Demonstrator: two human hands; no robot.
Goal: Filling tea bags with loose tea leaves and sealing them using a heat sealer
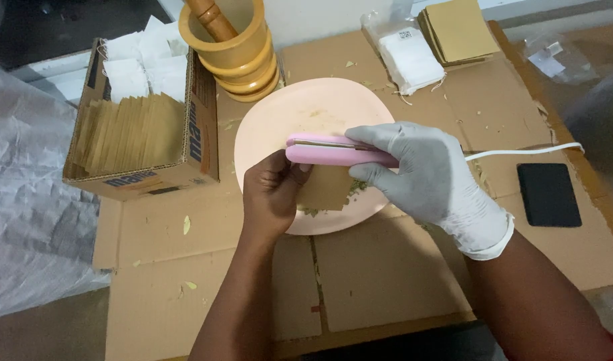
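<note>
- Over the pink plate (273,127), the gloved right hand (430,177) grips a pink handheld sealer (333,151), fingers wrapped around it; its white cord (527,150) trails right.
- The bare left hand (272,194) pinches a brown paper sachet (328,188), whose top edge sits in the sealer; green herb bits lie beneath on the plate.
- At left, a cardboard box (203,134) holds rows of brown sachets and white filter bags.
- Behind the plate, a wooden mortar (243,57) contains its pestle (209,15).
- Farther back lie a plastic bag of white filter bags (408,59) and a stack of brown envelopes (459,30).
</note>
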